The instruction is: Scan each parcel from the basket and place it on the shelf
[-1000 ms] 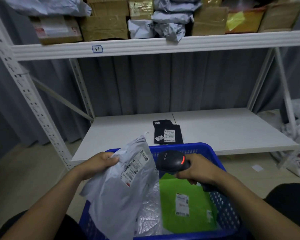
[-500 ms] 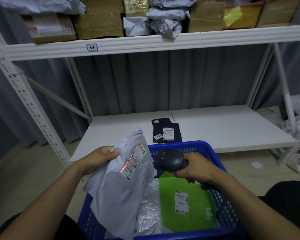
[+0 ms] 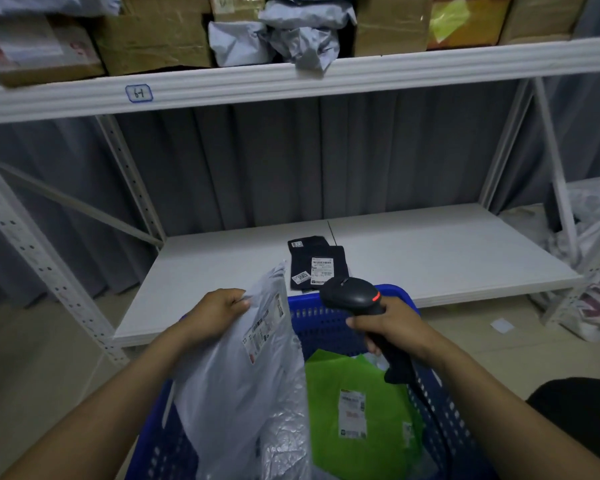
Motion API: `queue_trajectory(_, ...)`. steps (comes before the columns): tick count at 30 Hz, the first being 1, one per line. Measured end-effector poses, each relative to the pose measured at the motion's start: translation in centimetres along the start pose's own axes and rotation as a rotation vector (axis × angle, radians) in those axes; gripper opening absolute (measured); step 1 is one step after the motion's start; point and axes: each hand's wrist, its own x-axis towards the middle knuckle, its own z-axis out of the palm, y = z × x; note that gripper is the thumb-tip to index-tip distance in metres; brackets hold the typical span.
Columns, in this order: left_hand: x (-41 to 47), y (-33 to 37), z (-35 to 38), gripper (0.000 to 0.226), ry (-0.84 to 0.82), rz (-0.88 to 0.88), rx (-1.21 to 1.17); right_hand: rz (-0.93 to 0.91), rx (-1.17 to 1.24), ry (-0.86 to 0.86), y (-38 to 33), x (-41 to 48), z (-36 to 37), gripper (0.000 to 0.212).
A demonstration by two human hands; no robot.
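My left hand (image 3: 215, 315) grips the top left edge of a grey poly-bag parcel (image 3: 243, 382), held upright over the blue basket (image 3: 329, 323), its label facing right. My right hand (image 3: 392, 329) holds a black barcode scanner (image 3: 352, 295) with a red light on its back, pointed left toward the grey parcel. Inside the basket lie a green parcel (image 3: 357, 420) with a white label and a silver bubble-wrap parcel (image 3: 284, 441). Two dark parcels (image 3: 317, 263) with white labels lie on the low white shelf (image 3: 447, 258) just beyond the basket.
The upper shelf (image 3: 291, 84), tagged 64, is packed with cardboard boxes and grey bags. White perforated uprights (image 3: 45, 268) stand at left, slimmer posts at right. A heap of bagged goods (image 3: 596, 271) sits on the floor at far right. Grey curtain hangs behind.
The red scan line seen on the grey parcel's label half a second ago is gone. The scanner has risen and tilted, and the view has moved closer to the shelf.
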Motion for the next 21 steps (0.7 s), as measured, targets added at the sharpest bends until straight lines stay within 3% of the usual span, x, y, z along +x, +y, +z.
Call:
queue_trajectory(7, 7.5, 5.4, 0.4, 0.020, 0.162, 0.132, -0.164, 0.076, 0.196, 0.147, 0.8, 5.7, -3.7, 0.017)
queue_trajectory(15, 20.0, 6.9, 2.1, 0.019, 0.366, -0.036, -0.767, 0.113, 0.319, 0.246, 1.6, 14.4, -8.7, 0.013)
queue_trajectory(21, 31.2, 1.2, 8.3, 0.019, 0.465, -0.287, -0.688, 0.150, 0.317, 0.262, 3.9, 21.1, -10.9, 0.016)
